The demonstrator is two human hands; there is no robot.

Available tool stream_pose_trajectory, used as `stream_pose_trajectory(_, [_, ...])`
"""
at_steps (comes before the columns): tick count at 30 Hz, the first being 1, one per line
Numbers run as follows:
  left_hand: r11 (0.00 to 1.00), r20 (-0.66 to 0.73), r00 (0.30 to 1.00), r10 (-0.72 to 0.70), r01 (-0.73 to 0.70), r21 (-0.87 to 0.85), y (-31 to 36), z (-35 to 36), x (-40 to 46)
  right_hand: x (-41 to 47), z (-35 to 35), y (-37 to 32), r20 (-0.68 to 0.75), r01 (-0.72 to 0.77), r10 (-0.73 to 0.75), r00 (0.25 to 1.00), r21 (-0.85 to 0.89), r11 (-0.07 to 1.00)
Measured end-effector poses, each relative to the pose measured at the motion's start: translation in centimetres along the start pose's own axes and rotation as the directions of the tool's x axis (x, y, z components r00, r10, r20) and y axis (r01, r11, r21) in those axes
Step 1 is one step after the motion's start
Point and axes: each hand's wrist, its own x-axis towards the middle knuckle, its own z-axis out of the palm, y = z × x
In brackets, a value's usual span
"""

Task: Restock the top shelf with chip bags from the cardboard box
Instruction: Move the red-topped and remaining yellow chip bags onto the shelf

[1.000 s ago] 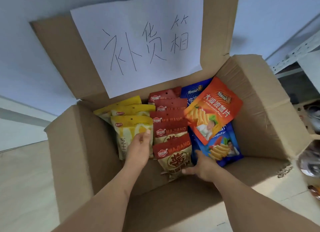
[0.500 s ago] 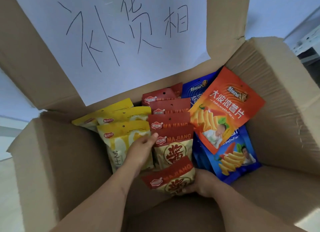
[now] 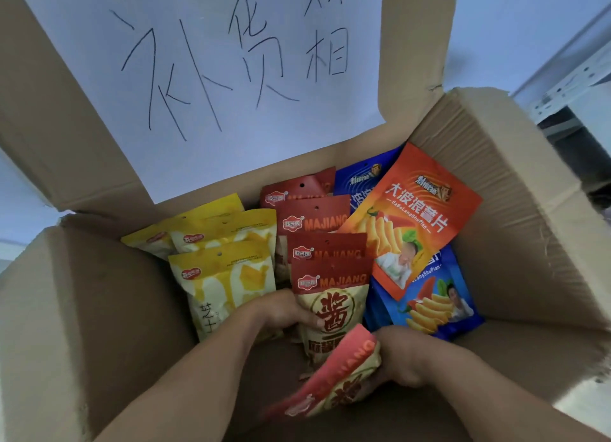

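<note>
An open cardboard box (image 3: pixel 515 230) holds rows of snack bags: yellow bags (image 3: pixel 224 276) on the left, red MAJIANG bags (image 3: pixel 317 216) in the middle, blue bags (image 3: pixel 433 302) and an orange chip bag (image 3: pixel 413 216) on the right. My right hand (image 3: pixel 406 355) grips one red MAJIANG bag (image 3: pixel 337 375), tilted and pulled toward the box's near side. My left hand (image 3: pixel 281 312) rests against the front upright red MAJIANG bag (image 3: pixel 334 302), thumb on its face; whether it grips the bag I cannot tell.
The box's rear flap (image 3: pixel 413 44) stands up with a white handwritten paper sheet (image 3: pixel 215 78) taped on it. A white metal shelf frame (image 3: pixel 568 87) shows at the far right beyond the box. Pale wall lies behind.
My right hand has drawn the front red bag farther out and tipped it over toward me. My left hand has shifted from the yellow bag's edge onto the red bag behind. The view has moved closer.
</note>
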Motion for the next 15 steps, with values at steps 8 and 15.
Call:
stream_pose_trajectory(8, [0.911, -0.176, 0.983, 0.053, -0.120, -0.394, 0.4, 2.1, -1.4, -7.6, -1.4, 2.5, -0.150, 0.180, -0.118, 0.982, 0.524, 0.832])
stream_pose_trajectory(15, [0.856, -0.258, 0.930, 0.263, -0.348, -0.382, 12.6, -0.2, -10.3, -16.8, -1.3, -0.4, -0.415, 0.385, -0.103, 0.904, 0.684, 0.619])
